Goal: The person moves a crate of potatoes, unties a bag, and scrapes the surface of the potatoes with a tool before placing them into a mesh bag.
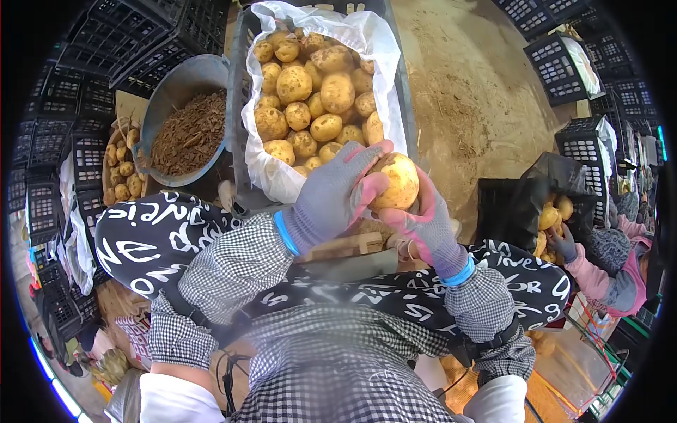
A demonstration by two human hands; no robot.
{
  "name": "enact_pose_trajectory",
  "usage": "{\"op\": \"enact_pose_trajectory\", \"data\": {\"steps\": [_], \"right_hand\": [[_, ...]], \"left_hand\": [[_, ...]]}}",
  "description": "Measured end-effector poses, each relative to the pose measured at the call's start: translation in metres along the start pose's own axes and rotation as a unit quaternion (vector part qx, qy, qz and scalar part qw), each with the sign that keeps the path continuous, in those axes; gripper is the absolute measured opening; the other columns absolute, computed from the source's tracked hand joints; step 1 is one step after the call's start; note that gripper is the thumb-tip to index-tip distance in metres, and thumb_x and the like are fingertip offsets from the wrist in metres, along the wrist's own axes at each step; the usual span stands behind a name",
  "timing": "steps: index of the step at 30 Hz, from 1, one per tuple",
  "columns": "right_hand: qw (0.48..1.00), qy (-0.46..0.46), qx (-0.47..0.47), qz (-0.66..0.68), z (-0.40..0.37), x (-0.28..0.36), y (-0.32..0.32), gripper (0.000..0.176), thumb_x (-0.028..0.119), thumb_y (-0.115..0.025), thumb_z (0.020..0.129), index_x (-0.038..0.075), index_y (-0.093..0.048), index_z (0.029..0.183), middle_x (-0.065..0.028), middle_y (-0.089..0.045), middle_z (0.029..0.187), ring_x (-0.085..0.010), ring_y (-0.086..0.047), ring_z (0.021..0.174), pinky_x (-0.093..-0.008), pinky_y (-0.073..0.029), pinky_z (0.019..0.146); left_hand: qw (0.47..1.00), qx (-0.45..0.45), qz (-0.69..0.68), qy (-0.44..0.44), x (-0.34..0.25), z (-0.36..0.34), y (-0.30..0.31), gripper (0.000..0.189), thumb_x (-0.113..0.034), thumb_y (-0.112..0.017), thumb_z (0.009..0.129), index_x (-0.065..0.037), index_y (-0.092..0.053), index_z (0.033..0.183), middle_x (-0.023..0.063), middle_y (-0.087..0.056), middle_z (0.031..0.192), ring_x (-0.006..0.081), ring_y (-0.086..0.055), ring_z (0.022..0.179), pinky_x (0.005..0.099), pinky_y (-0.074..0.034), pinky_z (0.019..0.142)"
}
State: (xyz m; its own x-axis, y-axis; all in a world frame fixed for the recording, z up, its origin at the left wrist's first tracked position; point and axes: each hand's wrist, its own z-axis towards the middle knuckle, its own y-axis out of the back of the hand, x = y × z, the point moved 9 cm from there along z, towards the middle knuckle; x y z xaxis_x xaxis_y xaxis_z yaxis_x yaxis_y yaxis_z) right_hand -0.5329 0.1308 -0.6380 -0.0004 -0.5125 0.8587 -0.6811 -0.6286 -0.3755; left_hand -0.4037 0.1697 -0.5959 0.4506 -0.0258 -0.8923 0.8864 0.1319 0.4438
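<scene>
A round yellow-brown potato (pixel 396 180) is being held over the near edge of a black plastic crate lined with a white sack (pixel 386 63). The sack is heaped with potatoes, so little room is judged to be remaining. The potato is being cupped from beneath in the closed grip of the right hand (pixel 427 225) and is being clasped from the side by the left hand (pixel 328 201). Both forearms are being angled inward.

We record a bare brown packed-earth floor (pixel 479 92) with scattered straw. Directly on it stand a black slatted plastic crate lined with a white sack (pixel 238 77), a round grey metal basin (pixel 173 81) touching its side, and more black slatted plastic crates (pixel 557 67) well apart.
</scene>
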Motion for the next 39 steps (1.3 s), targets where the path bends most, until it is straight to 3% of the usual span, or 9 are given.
{"op": "enact_pose_trajectory", "data": {"steps": [10, 12, 14, 17, 22, 28, 34, 37, 39], "right_hand": [[1.000, 0.001, -0.001, -0.012, 0.001, 0.001, -0.002, 0.095, 0.027, -0.087, 0.072, 0.001, -0.032, 0.145, -0.0087, -0.050, 0.135, -0.0185, -0.052, 0.123, -0.0340, -0.045, 0.104], [1.000, 0.001, 0.000, -0.018, 0.001, 0.001, -0.002, 0.095, 0.026, -0.087, 0.071, 0.001, -0.032, 0.145, -0.0088, -0.049, 0.135, -0.0187, -0.052, 0.123, -0.0341, -0.044, 0.104], [1.000, 0.002, 0.000, -0.013, 0.001, 0.003, -0.005, 0.095, 0.024, -0.087, 0.071, 0.001, -0.032, 0.145, -0.0089, -0.049, 0.135, -0.0190, -0.051, 0.123, -0.0343, -0.044, 0.104], [0.999, 0.002, 0.000, 0.033, 0.002, 0.013, -0.010, 0.077, -0.002, -0.078, 0.074, 0.001, -0.038, 0.141, -0.0085, -0.053, 0.129, -0.0180, -0.053, 0.117, -0.0336, -0.045, 0.101], [0.999, -0.021, 0.026, 0.015, -0.001, 0.001, -0.013, 0.076, 0.000, -0.078, 0.075, 0.001, -0.039, 0.140, -0.0079, -0.053, 0.129, -0.0176, -0.053, 0.117, -0.0329, -0.046, 0.100], [0.997, -0.045, 0.058, 0.031, -0.005, 0.005, -0.022, 0.075, -0.002, -0.076, 0.076, 0.003, -0.040, 0.141, -0.0073, -0.053, 0.129, -0.0171, -0.053, 0.118, -0.0327, -0.045, 0.100], [0.994, -0.001, 0.051, 0.100, 0.000, 0.014, -0.023, 0.075, -0.004, -0.074, 0.076, 0.004, -0.038, 0.142, -0.0076, -0.053, 0.130, -0.0181, -0.056, 0.117, -0.0333, -0.048, 0.099], [0.996, 0.017, 0.023, 0.087, 0.006, 0.025, -0.021, 0.076, -0.003, -0.074, 0.077, 0.004, -0.037, 0.143, -0.0094, -0.053, 0.130, -0.0193, -0.056, 0.116, -0.0352, -0.049, 0.098], [0.997, 0.027, 0.027, 0.065, 0.006, 0.035, -0.026, 0.074, -0.001, -0.073, 0.079, 0.003, -0.036, 0.143, -0.0107, -0.053, 0.130, -0.0205, -0.057, 0.116, -0.0366, -0.049, 0.098]], "left_hand": [[0.999, -0.021, -0.031, 0.008, -0.002, -0.002, 0.006, 0.040, -0.023, -0.050, 0.097, -0.002, -0.053, 0.131, 0.0151, -0.058, 0.111, 0.0260, -0.061, 0.094, 0.0324, -0.050, 0.082], [0.994, -0.070, -0.005, -0.080, -0.007, 0.001, 0.015, 0.041, -0.022, -0.056, 0.095, -0.006, -0.051, 0.132, 0.0140, -0.058, 0.100, 0.0294, -0.063, 0.086, 0.0348, -0.051, 0.074], [0.990, -0.080, 0.020, -0.113, -0.012, 0.002, 0.019, 0.043, -0.023, -0.059, 0.093, -0.008, -0.050, 0.133, 0.0135, -0.058, 0.096, 0.0311, -0.064, 0.083, 0.0360, -0.052, 0.071], [0.996, -0.040, 0.043, -0.070, -0.016, 0.000, 0.015, 0.044, -0.029, -0.060, 0.093, -0.007, -0.050, 0.131, 0.0142, -0.059, 0.098, 0.0317, -0.065, 0.086, 0.0366, -0.052, 0.073], [0.999, 0.009, 0.046, 0.002, -0.010, -0.002, 0.011, 0.053, -0.050, -0.045, 0.098, -0.005, -0.053, 0.126, 0.0135, -0.061, 0.111, 0.0330, -0.063, 0.100, 0.0371, -0.051, 0.084], [0.998, -0.043, 0.018, -0.045, -0.001, -0.007, 0.018, 0.051, -0.048, -0.043, 0.100, -0.003, -0.055, 0.122, 0.0153, -0.061, 0.104, 0.0283, -0.065, 0.094, 0.0340, -0.051, 0.081], [0.979, -0.041, -0.193, 0.045, 0.006, 0.005, 0.020, 0.050, -0.045, -0.056, 0.095, -0.003, -0.055, 0.122, 0.0133, -0.060, 0.106, 0.0274, -0.061, 0.101, 0.0355, -0.049, 0.088], [0.990, -0.032, -0.138, -0.026, -0.003, 0.009, 0.013, 0.058, -0.040, -0.070, 0.087, -0.004, -0.051, 0.129, 0.0124, -0.057, 0.118, 0.0247, -0.057, 0.113, 0.0342, -0.046, 0.097], [0.979, -0.008, -0.198, 0.040, 0.001, 0.005, 0.003, 0.071, -0.028, -0.082, 0.076, -0.005, -0.047, 0.134, 0.0126, -0.053, 0.124, 0.0242, -0.056, 0.115, 0.0333, -0.044, 0.101]]}}
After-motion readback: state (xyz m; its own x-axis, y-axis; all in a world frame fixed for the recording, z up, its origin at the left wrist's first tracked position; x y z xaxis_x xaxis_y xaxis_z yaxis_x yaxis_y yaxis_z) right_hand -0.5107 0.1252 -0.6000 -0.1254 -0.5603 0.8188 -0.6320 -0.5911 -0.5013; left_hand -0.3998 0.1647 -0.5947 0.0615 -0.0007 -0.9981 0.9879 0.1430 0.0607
